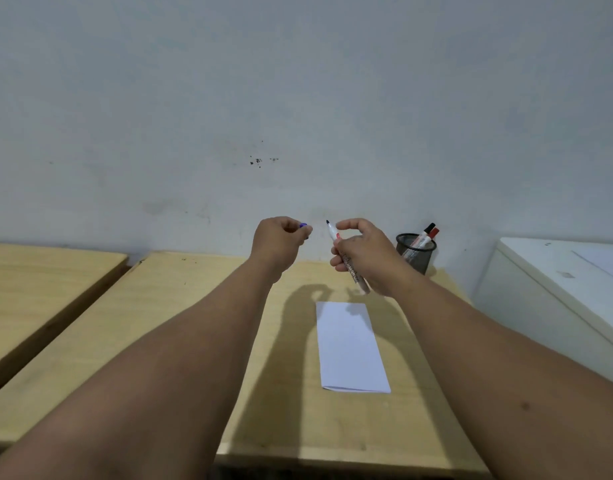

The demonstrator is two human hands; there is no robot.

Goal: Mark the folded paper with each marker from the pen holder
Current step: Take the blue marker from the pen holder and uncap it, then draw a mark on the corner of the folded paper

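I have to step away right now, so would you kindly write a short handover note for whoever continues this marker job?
Left hand: raised above the desk, closed on a blue cap.
Right hand: holds the uncapped marker, dark tip up, not touching anything.
Folded paper: flat on the wooden desk, below the hands; no marks visible on it.
Pen holder: black mesh cup at the back right of the desk, with a black-capped marker and a red-capped marker standing in it.
Done: one marker out and uncapped.
Left: mark the paper with it, recap, then repeat with the two in the holder.
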